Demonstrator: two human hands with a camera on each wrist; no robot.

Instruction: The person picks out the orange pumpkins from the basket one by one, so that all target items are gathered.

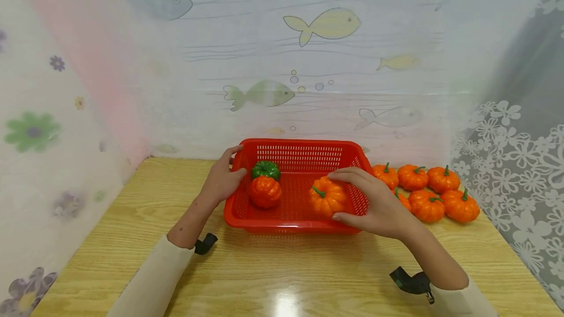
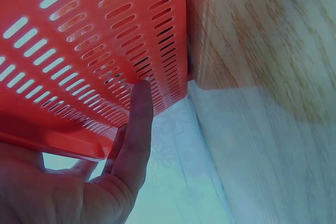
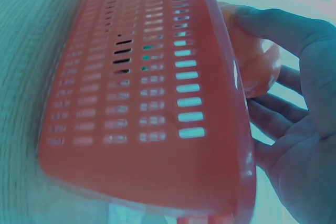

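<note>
A red plastic basket (image 1: 291, 223) with slotted walls stands on the wooden table. My left hand (image 1: 222, 177) holds its left rim, thumb over the edge and fingers (image 2: 137, 129) along the outer wall. Over the basket's right part, my right hand (image 1: 379, 204) grips an orange toy pumpkin (image 1: 327, 197) with a green stem, thumb on the near side and fingers on the far side. In the right wrist view this pumpkin (image 3: 257, 66) shows beyond the rim, at about its height. Inside the basket at left lie a green ribbed toy pumpkin (image 1: 266, 170) and a red-orange one (image 1: 265, 192).
Several orange toy pumpkins (image 1: 426, 206) sit in two rows right of the basket, partly behind my right hand. A wall sheet with fish drawings (image 1: 269, 93) rises at the table's back edge. Patterned sheets hang on both sides. Bare tabletop (image 1: 246, 278) lies in front.
</note>
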